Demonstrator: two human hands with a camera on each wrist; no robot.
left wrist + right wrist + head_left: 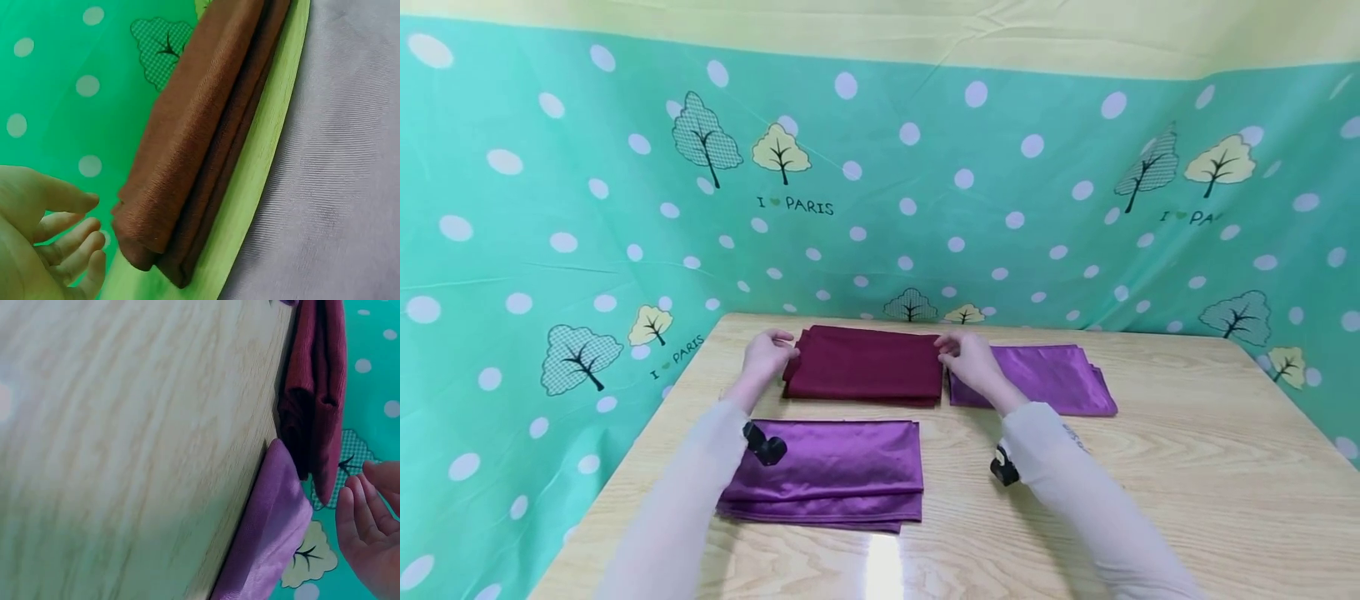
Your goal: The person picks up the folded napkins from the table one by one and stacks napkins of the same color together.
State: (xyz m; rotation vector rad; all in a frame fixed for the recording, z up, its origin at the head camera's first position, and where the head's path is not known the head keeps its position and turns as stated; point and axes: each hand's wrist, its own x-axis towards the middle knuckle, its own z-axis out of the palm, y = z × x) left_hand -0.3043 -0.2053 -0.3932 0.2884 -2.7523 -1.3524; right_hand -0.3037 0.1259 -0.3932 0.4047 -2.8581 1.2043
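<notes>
A folded maroon cloth (865, 365) lies at the back of the table, looking brown in the left wrist view. Beside its left edge is my left hand (767, 357), and a gap separates the loosely bent fingers (75, 240) from the cloth's folded corner. At the opposite edge is my right hand (967, 360), between the maroon cloth and a folded purple cloth (1048, 379) on the right. Its fingers (369, 515) are relaxed and stand apart from the maroon cloth (328, 394) in the right wrist view. Neither hand holds anything.
Nearer the front left lies another folded purple satin cloth (835, 462), partly under the left forearm in the head view. A light wooden table (1187, 433) carries all of the cloths. Behind it hangs a green dotted curtain (910, 208) with printed trees.
</notes>
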